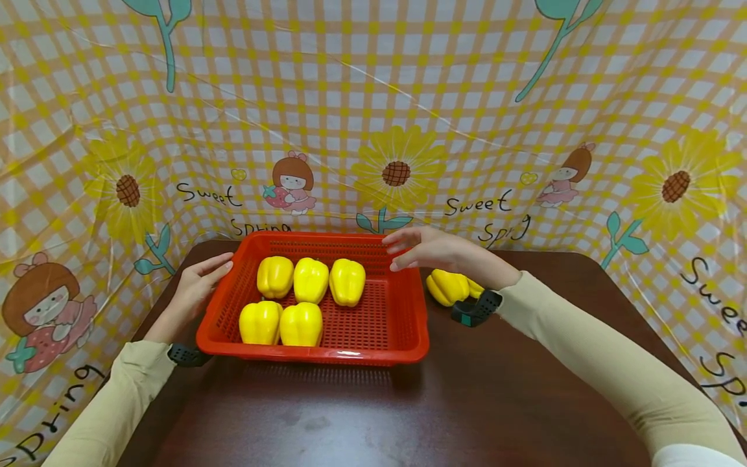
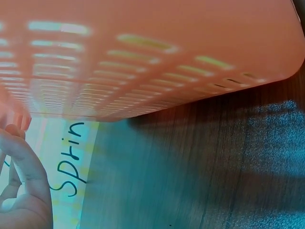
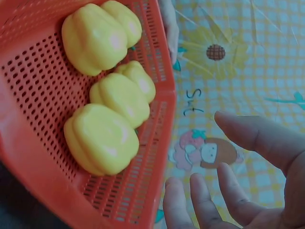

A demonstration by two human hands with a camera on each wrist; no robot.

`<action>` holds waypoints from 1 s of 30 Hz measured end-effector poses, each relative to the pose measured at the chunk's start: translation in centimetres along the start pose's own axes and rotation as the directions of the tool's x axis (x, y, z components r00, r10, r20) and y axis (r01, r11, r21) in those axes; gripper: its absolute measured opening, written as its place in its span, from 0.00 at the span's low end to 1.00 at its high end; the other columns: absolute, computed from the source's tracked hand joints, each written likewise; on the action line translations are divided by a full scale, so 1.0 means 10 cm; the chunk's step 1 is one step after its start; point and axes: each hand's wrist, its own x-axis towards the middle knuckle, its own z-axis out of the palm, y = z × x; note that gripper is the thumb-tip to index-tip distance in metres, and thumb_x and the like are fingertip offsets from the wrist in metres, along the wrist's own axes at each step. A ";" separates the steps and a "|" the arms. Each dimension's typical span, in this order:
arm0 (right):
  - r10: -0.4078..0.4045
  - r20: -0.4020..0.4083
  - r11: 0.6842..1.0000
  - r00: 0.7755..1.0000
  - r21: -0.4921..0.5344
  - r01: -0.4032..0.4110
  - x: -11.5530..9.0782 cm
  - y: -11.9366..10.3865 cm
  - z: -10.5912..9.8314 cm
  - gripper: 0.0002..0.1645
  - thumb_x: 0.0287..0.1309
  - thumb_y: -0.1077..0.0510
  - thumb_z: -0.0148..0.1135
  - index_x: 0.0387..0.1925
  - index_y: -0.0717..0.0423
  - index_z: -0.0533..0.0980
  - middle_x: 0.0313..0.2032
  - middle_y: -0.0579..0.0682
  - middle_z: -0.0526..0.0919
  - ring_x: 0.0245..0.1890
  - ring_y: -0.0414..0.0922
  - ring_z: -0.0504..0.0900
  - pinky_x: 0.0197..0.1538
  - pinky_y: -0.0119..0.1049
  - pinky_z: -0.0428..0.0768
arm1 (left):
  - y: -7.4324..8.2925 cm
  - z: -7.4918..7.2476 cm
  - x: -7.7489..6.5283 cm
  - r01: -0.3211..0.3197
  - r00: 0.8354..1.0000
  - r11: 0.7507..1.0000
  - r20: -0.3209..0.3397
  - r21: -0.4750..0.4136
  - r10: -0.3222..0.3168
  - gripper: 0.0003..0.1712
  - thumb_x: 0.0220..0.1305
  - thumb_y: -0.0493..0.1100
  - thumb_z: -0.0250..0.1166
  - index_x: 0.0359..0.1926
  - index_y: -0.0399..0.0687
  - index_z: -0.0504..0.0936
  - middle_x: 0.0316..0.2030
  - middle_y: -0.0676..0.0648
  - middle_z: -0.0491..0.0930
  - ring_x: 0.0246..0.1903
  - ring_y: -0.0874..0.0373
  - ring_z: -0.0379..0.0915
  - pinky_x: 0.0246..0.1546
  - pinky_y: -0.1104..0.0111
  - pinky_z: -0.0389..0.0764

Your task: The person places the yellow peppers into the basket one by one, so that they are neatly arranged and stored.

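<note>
A red perforated plastic basket (image 1: 408,344) holds several yellow bell peppers (image 1: 311,280), three along the back and two in front. On its left side, my left hand (image 1: 195,285) touches the outer rim with extended fingers; the left wrist view catches only part of that hand (image 2: 28,186) beside the basket wall (image 2: 214,28). My right hand (image 1: 438,250) hovers around the back right corner, fingers spread and holding nothing. In the right wrist view, a gap separates this hand (image 3: 252,191) from the basket rim (image 3: 169,109).
To the basket's right, partly behind my right wrist, more yellow peppers (image 1: 447,287) lie on the dark brown table (image 1: 327,421). A checked, flower-printed cloth (image 1: 327,78) encloses the table's back and sides. Each wrist wears a black strap (image 1: 478,308).
</note>
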 end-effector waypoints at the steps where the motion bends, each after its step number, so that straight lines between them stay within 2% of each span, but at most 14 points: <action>1: -0.008 -0.008 1.000 1.000 0.004 0.008 -0.01 0.01 -0.02 0.35 0.61 0.63 0.60 0.68 0.60 0.60 0.68 0.62 0.61 0.68 0.58 0.62 0.70 0.55 0.62 | 0.00 0.00 0.00 -0.002 1.000 1.000 0.000 0.005 0.002 0.38 0.68 0.49 0.60 0.69 0.31 0.60 0.35 0.71 0.79 0.32 0.74 0.80 0.35 0.78 0.82; 5: -0.041 -0.040 0.999 0.998 0.015 0.041 -0.07 0.08 -0.10 0.35 0.61 0.64 0.59 0.68 0.61 0.60 0.69 0.65 0.59 0.70 0.60 0.58 0.68 0.55 0.65 | 0.01 0.00 0.02 -0.013 1.000 1.000 0.000 0.022 0.013 0.37 0.68 0.49 0.59 0.69 0.31 0.60 0.35 0.71 0.78 0.32 0.74 0.80 0.35 0.78 0.82; 9: -0.060 -0.089 0.998 0.994 0.005 0.061 -0.12 0.19 -0.16 0.35 0.61 0.64 0.59 0.68 0.62 0.59 0.69 0.66 0.58 0.70 0.60 0.58 0.63 0.52 0.71 | 0.00 -0.01 0.03 -0.003 1.000 1.000 0.004 0.000 0.003 0.38 0.68 0.49 0.60 0.69 0.31 0.60 0.35 0.71 0.79 0.32 0.74 0.80 0.34 0.78 0.82; 12: -0.068 -0.120 0.997 0.990 0.013 0.070 -0.17 0.29 -0.19 0.35 0.62 0.64 0.59 0.68 0.64 0.58 0.68 0.67 0.58 0.69 0.60 0.60 0.64 0.51 0.71 | -0.01 -0.02 0.04 0.006 1.000 1.000 0.007 -0.024 -0.005 0.38 0.67 0.49 0.61 0.69 0.31 0.60 0.35 0.70 0.80 0.32 0.73 0.80 0.34 0.78 0.83; 19: -0.088 -0.211 0.996 0.973 0.002 0.091 -0.25 0.52 -0.28 0.35 0.60 0.64 0.61 0.67 0.64 0.61 0.65 0.66 0.64 0.64 0.62 0.66 0.64 0.50 0.72 | -0.02 -0.01 0.05 -0.002 1.000 1.000 0.012 -0.007 0.002 0.38 0.68 0.49 0.60 0.69 0.31 0.60 0.35 0.70 0.80 0.32 0.73 0.80 0.34 0.77 0.83; 25: -0.083 -0.287 0.996 0.954 -0.040 0.074 -0.31 0.70 -0.39 0.37 0.58 0.62 0.64 0.67 0.64 0.62 0.65 0.67 0.65 0.63 0.62 0.69 0.61 0.46 0.75 | -0.01 -0.01 0.04 0.002 1.000 1.000 0.011 -0.017 -0.002 0.38 0.67 0.49 0.60 0.69 0.31 0.60 0.35 0.70 0.80 0.32 0.73 0.80 0.34 0.78 0.83; 30: -0.074 -0.335 0.996 0.939 -0.065 0.055 -0.37 0.83 -0.48 0.36 0.59 0.61 0.63 0.67 0.63 0.62 0.65 0.67 0.65 0.62 0.63 0.69 0.62 0.48 0.75 | -0.01 -0.02 0.04 0.000 1.000 1.000 0.015 -0.028 0.000 0.38 0.67 0.49 0.61 0.69 0.31 0.60 0.36 0.69 0.80 0.32 0.73 0.80 0.34 0.77 0.83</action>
